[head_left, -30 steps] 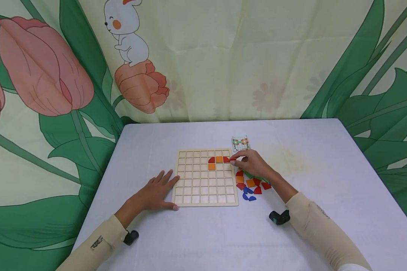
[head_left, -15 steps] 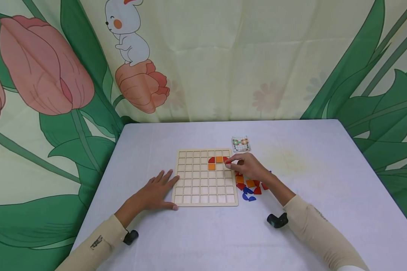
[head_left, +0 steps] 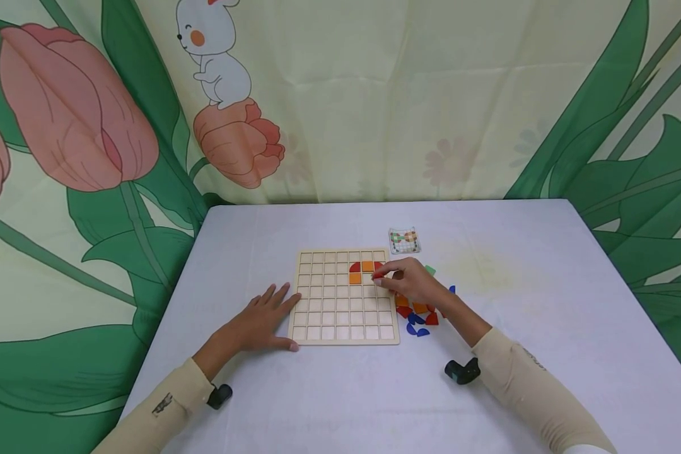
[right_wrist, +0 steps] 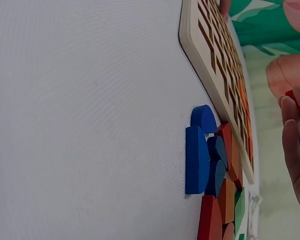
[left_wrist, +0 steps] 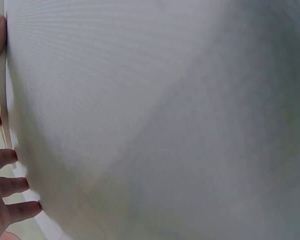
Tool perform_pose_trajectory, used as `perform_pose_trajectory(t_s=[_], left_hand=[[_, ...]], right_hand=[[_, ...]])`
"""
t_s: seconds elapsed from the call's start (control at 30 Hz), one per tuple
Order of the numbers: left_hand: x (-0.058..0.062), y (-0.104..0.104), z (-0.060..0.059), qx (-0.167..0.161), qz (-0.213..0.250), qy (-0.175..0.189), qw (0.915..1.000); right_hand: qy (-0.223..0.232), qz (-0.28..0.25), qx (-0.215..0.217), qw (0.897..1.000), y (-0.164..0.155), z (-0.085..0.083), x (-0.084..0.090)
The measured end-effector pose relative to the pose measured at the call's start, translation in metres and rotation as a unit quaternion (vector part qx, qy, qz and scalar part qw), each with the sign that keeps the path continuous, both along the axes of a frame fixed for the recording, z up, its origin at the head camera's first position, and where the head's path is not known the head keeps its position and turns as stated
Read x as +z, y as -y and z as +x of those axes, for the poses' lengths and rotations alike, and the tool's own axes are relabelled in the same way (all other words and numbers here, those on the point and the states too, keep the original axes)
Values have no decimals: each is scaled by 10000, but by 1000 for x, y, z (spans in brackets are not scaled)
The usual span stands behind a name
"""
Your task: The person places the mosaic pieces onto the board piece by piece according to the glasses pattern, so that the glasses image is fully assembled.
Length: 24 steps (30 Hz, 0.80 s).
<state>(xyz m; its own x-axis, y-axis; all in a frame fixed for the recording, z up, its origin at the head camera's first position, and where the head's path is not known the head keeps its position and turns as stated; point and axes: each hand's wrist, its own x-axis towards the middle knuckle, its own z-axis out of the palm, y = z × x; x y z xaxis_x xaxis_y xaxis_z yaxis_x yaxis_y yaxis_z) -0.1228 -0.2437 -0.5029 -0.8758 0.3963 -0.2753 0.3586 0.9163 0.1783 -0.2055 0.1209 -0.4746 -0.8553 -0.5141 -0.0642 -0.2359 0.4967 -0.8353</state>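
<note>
A wooden grid board (head_left: 329, 306) lies on the white table. Two red rounded pieces and two orange squares, one an orange square (head_left: 355, 278), sit in its upper right cells. My right hand (head_left: 411, 279) is over the board's right edge, pinching a small red piece (right_wrist: 292, 98) between thumb and fingers; the piece's full shape is hidden. With fingers spread, my left hand (head_left: 263, 321) rests at the board's left edge, its thumb on the cloth near the lower corner. Fingers (left_wrist: 10, 186) of that hand show at the left wrist view's edge.
Right of the board lies a loose pile of pieces: blue half-rounds (right_wrist: 196, 160), red pieces (head_left: 432, 319), orange squares (head_left: 420, 308) and a green piece (head_left: 430, 270). A small pattern card (head_left: 404, 240) lies behind the board's right corner. A printed curtain (head_left: 374, 101) hangs behind the table.
My right hand has moved left from beside the board to above its right-hand cells, carrying the red piece. My left hand stays in place.
</note>
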Motion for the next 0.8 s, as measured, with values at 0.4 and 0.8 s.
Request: perform_pose_trajectory(t_s=[0.4,0.8], left_hand=[[5,-2,2,20,26,7,10000],[8,-3,3,-12,-10,-36,10000]], right_hand=[[375,-85,-28,9993,6,1,-4],[265,-269,340,9987,10,3,-14]])
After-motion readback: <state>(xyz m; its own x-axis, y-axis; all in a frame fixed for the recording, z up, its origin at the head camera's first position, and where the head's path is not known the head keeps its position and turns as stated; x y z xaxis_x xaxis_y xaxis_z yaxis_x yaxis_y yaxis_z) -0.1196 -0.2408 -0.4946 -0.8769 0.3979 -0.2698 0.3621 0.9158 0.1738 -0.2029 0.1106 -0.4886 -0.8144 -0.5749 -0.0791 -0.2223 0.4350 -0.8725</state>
